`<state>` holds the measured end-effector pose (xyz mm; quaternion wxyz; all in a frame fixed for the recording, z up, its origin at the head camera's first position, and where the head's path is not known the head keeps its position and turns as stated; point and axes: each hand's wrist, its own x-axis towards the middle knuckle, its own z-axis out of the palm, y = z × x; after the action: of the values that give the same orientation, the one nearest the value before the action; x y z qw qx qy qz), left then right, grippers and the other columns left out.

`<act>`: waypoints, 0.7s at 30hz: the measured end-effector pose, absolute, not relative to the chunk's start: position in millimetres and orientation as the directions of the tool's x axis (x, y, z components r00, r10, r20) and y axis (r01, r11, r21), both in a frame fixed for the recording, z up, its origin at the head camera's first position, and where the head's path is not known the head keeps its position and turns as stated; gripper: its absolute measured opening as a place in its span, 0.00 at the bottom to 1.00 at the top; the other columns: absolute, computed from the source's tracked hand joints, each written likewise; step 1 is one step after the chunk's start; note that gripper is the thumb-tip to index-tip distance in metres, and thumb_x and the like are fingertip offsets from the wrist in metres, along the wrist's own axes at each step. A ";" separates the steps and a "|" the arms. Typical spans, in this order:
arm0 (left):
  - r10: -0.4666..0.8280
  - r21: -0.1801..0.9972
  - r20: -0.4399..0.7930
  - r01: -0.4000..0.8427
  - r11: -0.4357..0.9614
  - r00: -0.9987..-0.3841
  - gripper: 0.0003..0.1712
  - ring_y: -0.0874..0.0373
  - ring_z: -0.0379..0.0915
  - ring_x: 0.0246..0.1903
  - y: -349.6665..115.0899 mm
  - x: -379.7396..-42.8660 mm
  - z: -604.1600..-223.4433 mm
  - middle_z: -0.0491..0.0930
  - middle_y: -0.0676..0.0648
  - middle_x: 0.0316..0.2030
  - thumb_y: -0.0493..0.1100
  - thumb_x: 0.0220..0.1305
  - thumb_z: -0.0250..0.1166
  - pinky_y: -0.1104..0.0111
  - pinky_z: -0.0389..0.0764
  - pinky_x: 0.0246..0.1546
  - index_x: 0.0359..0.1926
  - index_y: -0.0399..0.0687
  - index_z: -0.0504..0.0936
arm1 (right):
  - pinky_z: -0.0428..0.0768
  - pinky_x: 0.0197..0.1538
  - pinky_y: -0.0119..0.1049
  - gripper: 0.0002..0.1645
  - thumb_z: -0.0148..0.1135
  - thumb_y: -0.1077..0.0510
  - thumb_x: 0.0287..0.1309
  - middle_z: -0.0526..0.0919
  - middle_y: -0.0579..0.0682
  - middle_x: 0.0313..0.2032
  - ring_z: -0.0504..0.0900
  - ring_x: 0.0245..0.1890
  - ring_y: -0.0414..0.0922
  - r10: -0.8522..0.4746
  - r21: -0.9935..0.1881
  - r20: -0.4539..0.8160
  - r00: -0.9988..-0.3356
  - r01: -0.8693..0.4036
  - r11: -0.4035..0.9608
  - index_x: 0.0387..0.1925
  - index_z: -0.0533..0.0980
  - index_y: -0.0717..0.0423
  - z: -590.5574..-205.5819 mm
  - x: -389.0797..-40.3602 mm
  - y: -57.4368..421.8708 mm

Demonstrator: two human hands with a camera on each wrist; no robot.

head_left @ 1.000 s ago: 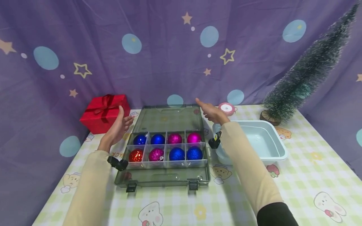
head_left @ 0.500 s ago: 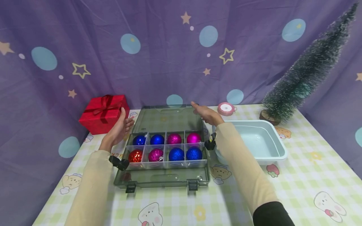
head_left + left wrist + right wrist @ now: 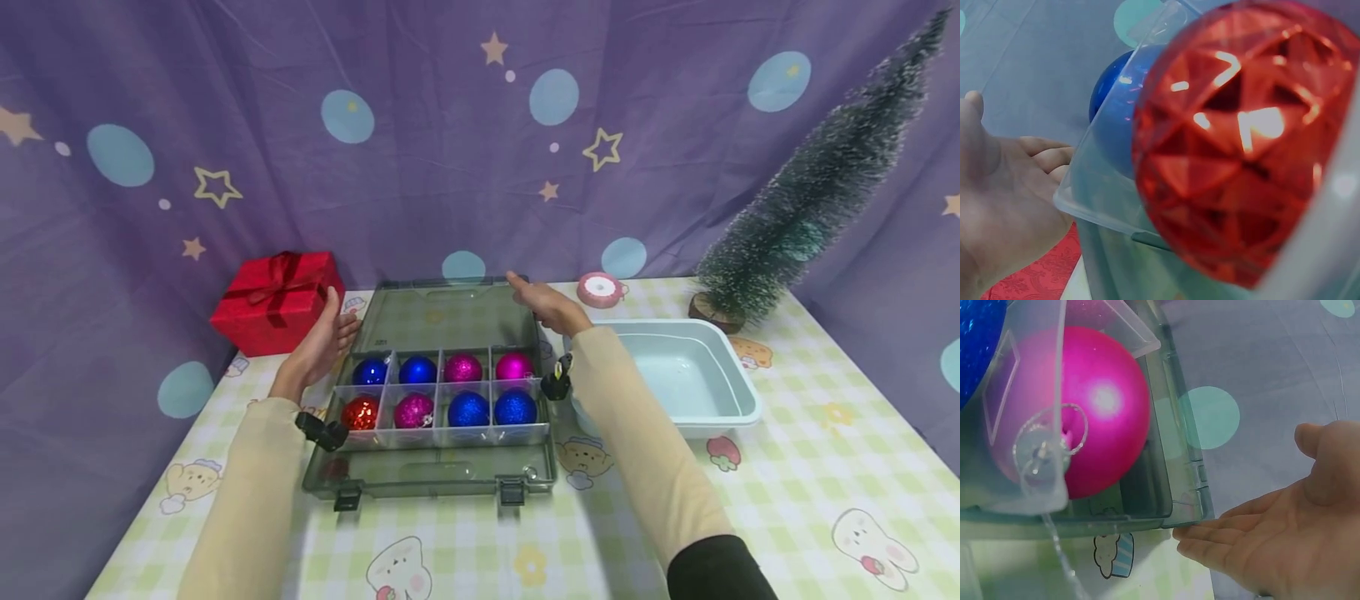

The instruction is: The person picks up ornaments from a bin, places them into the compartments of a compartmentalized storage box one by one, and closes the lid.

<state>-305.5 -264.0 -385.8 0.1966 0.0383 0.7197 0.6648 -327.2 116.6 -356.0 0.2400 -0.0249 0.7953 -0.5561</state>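
An opened dark translucent case [image 3: 442, 471] lies on the table, its lid [image 3: 427, 321] laid back. The clear divided tray in it holds shiny Christmas balls, one per compartment: a faceted red ball [image 3: 360, 412], a pink ball [image 3: 515, 365], a glittery blue ball [image 3: 515, 407] and several others. My left hand [image 3: 318, 346] stands at the case's left side, fingers straight and thumb up, holding nothing. On the opposite side my right hand [image 3: 551, 306] is stretched out beside the lid, also holding nothing. In the right wrist view its fingertips [image 3: 1194, 540] come right at the case's corner.
A pale blue plastic basin [image 3: 738, 400] stands right of the case, partly behind the right forearm. Behind it are a pink ribbon spool [image 3: 600, 289] and a small frosted tree [image 3: 810, 192]. A red gift box [image 3: 277, 304] sits at the back left, near a purple curtain [image 3: 450, 167].
The right hand has shifted slightly left, closer to the case, and the left hand slightly right. The case and the balls have stayed in place.
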 end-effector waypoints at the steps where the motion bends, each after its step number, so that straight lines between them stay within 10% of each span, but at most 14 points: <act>1: 0.317 0.972 -0.231 -0.205 0.111 -0.920 0.64 0.38 0.22 0.78 -264.0 -305.9 -385.8 0.28 0.28 0.79 0.81 0.68 0.20 0.50 0.28 0.76 0.78 0.29 0.27 | 0.44 0.78 0.59 0.48 0.31 0.31 0.80 0.52 0.58 0.80 0.41 0.79 0.62 -0.306 -0.897 -0.352 -0.885 0.226 0.379 0.82 0.45 0.61 -356.0 -327.3 117.0; 21: 0.283 0.992 -0.122 -0.127 0.001 -0.951 0.63 0.41 0.26 0.79 -267.0 -295.1 -368.9 0.32 0.29 0.79 0.80 0.70 0.24 0.56 0.34 0.77 0.78 0.27 0.30 | 0.53 0.76 0.58 0.51 0.36 0.31 0.79 0.58 0.64 0.77 0.53 0.77 0.63 -0.287 -0.919 -0.226 -0.931 0.107 0.378 0.80 0.48 0.67 -337.7 -314.7 130.1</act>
<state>-295.1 -267.0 -368.9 0.1455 0.0564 0.6924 0.7045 -314.7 130.1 -337.7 0.1774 -0.0555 0.8110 -0.5547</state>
